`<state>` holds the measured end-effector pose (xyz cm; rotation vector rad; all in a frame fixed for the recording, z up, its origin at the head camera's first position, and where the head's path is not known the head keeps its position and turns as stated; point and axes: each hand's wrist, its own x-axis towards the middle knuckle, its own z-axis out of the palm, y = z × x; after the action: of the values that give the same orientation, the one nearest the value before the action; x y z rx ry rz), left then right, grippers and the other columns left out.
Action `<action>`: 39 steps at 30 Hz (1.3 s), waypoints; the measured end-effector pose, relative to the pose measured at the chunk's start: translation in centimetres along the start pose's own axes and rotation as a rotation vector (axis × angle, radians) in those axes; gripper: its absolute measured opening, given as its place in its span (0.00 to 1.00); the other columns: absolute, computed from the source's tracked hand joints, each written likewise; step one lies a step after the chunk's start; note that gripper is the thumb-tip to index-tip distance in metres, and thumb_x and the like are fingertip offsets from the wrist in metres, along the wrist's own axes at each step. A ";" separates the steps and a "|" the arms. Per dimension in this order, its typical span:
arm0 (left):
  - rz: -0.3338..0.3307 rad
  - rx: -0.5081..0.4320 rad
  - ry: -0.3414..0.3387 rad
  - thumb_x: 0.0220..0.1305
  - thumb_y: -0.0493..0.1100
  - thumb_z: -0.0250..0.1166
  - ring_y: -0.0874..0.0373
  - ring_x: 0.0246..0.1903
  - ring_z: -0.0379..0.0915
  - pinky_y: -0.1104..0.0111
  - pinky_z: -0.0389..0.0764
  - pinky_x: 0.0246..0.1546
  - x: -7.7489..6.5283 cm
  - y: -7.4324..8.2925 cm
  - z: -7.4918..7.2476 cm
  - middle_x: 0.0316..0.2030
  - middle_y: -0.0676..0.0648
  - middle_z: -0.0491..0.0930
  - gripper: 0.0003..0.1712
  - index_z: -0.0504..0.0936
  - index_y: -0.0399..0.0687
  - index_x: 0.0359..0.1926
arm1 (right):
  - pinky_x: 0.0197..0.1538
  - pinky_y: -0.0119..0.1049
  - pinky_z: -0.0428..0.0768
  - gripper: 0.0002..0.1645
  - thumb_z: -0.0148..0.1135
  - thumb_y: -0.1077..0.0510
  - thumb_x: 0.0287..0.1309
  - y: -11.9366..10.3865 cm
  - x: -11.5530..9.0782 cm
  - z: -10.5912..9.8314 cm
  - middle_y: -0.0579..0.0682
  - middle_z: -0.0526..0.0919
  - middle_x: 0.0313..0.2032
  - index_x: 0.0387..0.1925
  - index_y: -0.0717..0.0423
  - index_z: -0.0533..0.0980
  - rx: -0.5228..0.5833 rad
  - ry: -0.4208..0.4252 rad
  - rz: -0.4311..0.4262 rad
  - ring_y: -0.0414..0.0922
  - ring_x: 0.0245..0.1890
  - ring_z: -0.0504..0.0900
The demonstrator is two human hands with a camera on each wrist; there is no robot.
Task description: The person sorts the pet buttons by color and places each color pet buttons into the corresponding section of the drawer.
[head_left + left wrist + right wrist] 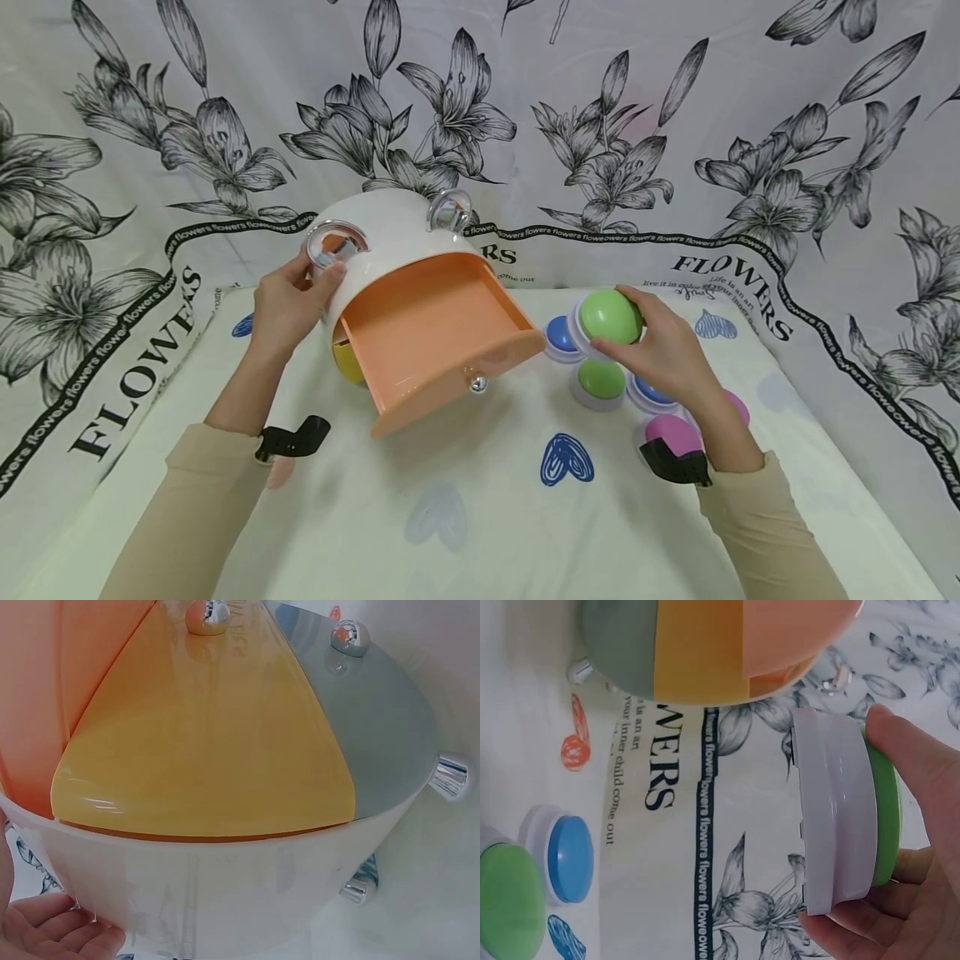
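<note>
A white rounded drawer box (386, 225) with clear ring-shaped ears stands left of centre in the head view. Its top orange drawer (438, 321) is pulled out, with bare bottom showing. My left hand (285, 307) grips the box's left side by an ear, thumb in front. Below, the yellow drawer (202, 750) and the grey-green drawer (386, 735) are closed in the left wrist view. My right hand (667, 346) holds a green-topped round push button (609, 317) by its edges, raised above the table right of the drawer. Its white base faces left in the right wrist view.
Beneath and beside my right hand lie another green button (602, 379), a blue button (561, 333), a second blue one (651, 392) and pink ones (673, 433). A cloth with hearts (487, 467) covers the table; a floral curtain (585, 50) hangs behind.
</note>
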<state>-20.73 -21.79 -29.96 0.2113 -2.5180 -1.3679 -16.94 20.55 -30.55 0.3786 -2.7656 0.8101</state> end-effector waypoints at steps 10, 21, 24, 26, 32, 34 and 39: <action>-0.004 -0.003 0.000 0.54 0.70 0.55 0.54 0.44 0.70 0.84 0.73 0.29 -0.1 0.1 0.0 0.55 0.43 0.73 0.44 0.62 0.56 0.67 | 0.49 0.51 0.76 0.49 0.69 0.43 0.46 -2.0 1.8 -0.7 0.58 0.68 0.59 0.66 0.57 0.59 0.022 -0.019 -0.006 0.54 0.52 0.72; 0.006 -0.007 0.003 0.54 0.70 0.56 0.52 0.46 0.71 0.84 0.72 0.29 -0.1 0.0 0.0 0.57 0.43 0.72 0.44 0.62 0.54 0.67 | 0.48 0.47 0.78 0.50 0.70 0.44 0.44 -4.1 3.5 -0.7 0.55 0.69 0.59 0.65 0.57 0.59 0.029 -0.025 -0.068 0.51 0.51 0.73; 0.012 -0.005 0.008 0.54 0.70 0.56 0.53 0.44 0.70 0.84 0.72 0.28 0.0 -0.1 0.0 0.56 0.43 0.72 0.44 0.63 0.53 0.67 | 0.47 0.47 0.78 0.50 0.71 0.44 0.44 -4.7 3.7 -0.5 0.54 0.69 0.58 0.65 0.56 0.60 0.040 -0.031 -0.078 0.51 0.51 0.73; 0.014 0.002 0.012 0.54 0.70 0.56 0.53 0.42 0.69 0.84 0.72 0.27 0.0 -0.1 0.1 0.54 0.42 0.73 0.44 0.63 0.53 0.67 | 0.47 0.46 0.79 0.50 0.71 0.44 0.44 -5.1 4.0 -0.4 0.54 0.70 0.58 0.65 0.56 0.60 0.048 -0.035 -0.086 0.51 0.51 0.74; 0.008 -0.005 0.009 0.54 0.69 0.56 0.54 0.42 0.69 0.85 0.71 0.26 -0.2 0.0 0.0 0.55 0.42 0.73 0.44 0.62 0.54 0.67 | 0.46 0.44 0.79 0.48 0.70 0.43 0.44 -6.4 4.8 0.4 0.53 0.71 0.56 0.64 0.55 0.61 0.073 -0.054 -0.109 0.49 0.49 0.74; 0.011 -0.009 0.009 0.54 0.69 0.56 0.54 0.42 0.69 0.86 0.71 0.26 -0.2 0.0 0.0 0.55 0.42 0.73 0.44 0.62 0.54 0.67 | 0.46 0.43 0.79 0.48 0.70 0.43 0.44 -6.9 5.0 0.6 0.52 0.71 0.56 0.64 0.54 0.61 0.080 -0.058 -0.117 0.48 0.48 0.75; 0.015 -0.007 0.008 0.54 0.69 0.56 0.54 0.41 0.69 0.85 0.72 0.26 -0.3 0.0 -0.1 0.53 0.42 0.74 0.43 0.62 0.54 0.67 | 0.47 0.42 0.79 0.46 0.70 0.43 0.44 -8.1 5.4 1.0 0.51 0.71 0.55 0.63 0.55 0.62 0.096 -0.082 -0.123 0.47 0.47 0.75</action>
<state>-20.47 -21.78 -29.95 0.1962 -2.5029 -1.3666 -19.63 12.41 -25.79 0.6059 -2.7521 0.9177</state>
